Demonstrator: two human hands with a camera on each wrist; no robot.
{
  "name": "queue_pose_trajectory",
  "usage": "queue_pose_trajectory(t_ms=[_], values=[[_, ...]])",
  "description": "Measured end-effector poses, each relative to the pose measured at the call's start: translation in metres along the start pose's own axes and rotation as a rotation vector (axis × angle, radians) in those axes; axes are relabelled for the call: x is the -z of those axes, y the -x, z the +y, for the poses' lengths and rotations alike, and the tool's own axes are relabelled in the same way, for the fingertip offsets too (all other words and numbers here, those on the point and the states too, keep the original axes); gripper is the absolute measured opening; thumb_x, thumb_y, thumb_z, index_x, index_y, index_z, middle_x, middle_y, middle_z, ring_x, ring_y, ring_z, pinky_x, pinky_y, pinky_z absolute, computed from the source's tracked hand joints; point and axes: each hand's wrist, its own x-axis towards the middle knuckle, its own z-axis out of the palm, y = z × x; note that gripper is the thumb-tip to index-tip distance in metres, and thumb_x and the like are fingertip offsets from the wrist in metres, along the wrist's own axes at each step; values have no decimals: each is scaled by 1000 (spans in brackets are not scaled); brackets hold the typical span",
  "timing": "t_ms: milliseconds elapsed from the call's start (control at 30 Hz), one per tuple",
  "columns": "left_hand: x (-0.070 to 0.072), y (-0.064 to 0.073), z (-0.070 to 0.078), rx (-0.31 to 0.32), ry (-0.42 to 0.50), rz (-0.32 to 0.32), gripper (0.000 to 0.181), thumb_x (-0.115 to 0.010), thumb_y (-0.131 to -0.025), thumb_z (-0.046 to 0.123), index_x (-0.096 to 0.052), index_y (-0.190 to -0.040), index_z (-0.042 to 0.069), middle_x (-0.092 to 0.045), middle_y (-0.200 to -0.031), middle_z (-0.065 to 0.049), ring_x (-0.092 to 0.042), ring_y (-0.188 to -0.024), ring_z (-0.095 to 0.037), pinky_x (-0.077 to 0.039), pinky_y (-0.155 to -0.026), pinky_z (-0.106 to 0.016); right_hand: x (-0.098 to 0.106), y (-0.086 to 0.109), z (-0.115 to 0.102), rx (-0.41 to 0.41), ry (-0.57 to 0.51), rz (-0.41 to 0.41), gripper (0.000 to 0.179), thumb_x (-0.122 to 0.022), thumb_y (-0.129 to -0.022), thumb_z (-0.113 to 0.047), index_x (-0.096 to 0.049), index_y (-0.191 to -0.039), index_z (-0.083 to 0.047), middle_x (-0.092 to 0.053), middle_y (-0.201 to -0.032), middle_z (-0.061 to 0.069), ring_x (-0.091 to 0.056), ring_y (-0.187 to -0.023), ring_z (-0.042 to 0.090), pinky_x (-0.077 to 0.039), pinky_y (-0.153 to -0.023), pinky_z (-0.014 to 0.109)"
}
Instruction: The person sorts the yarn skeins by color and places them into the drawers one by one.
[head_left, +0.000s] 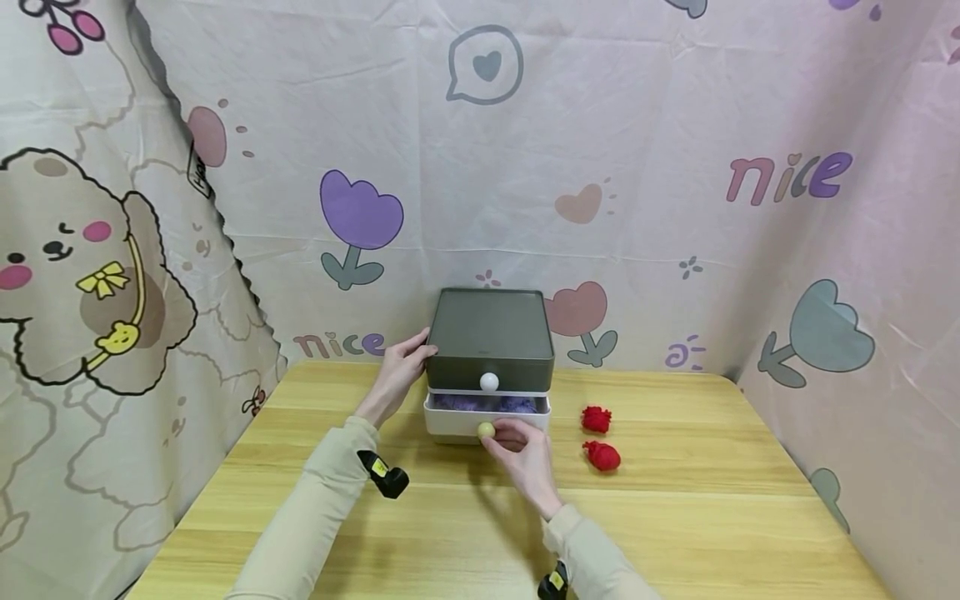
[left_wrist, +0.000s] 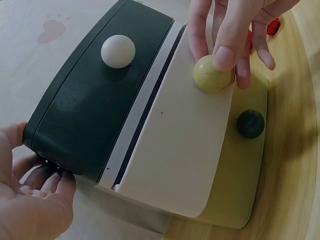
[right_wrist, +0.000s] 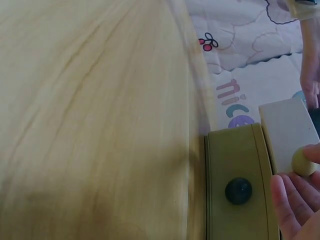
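A small drawer box (head_left: 491,329) with a dark green top stands on the table. My left hand (head_left: 401,367) holds its upper left side, thumb over the top edge and fingers against the side, as the left wrist view shows. My right hand (head_left: 525,458) pinches the round yellow-green knob (left_wrist: 212,74) of the white middle drawer (head_left: 450,421). This drawer is pulled partly out, and purple things (head_left: 517,405) show inside; their kind is not clear. The dark green upper drawer (left_wrist: 90,95) with its white knob (head_left: 489,382) looks closed, as does the olive bottom drawer (right_wrist: 237,155).
Two small red crumpled bundles (head_left: 602,456), of cloth or yarn, lie on the wooden table (head_left: 675,517) right of the box. A dark knob (right_wrist: 238,190) sits on the bottom drawer. Behind the table hangs a printed cloth (head_left: 480,192).
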Motion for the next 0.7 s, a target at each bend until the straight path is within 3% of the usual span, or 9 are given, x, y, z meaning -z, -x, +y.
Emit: queue_pose_trajectory(t_ms=[300, 533, 700], values=[[0, 1, 0, -6, 2, 8, 55, -54, -87, 14, -33, -138, 11, -22, -148, -4, -23, -133, -14, -24, -109, -33, -1, -12, 9, 42, -10, 8, 21, -70, -73, -5, -65, -91, 4, -68, -83, 20, -65, -75, 30, -52, -62, 19], [1, 3, 0, -9, -14, -13, 55, -52, -88, 15, -30, -139, 11, -21, -148, -4, -24, -131, -12, -24, -109, -34, -7, -25, 37, 65, 18, 51, 18, -73, -72, -14, -67, -88, -9, -70, -77, 10, -65, -69, 13, -52, -57, 19], [2, 3, 1, -9, -3, -19, 56, -52, -88, 14, -30, -139, 10, -21, -148, -4, -26, -130, -13, -24, -109, -35, -7, -29, 38, 77, 31, 51, 20, -73, -72, -14, -66, -90, -9, -70, -77, 9, -64, -68, 9, -53, -58, 20]])
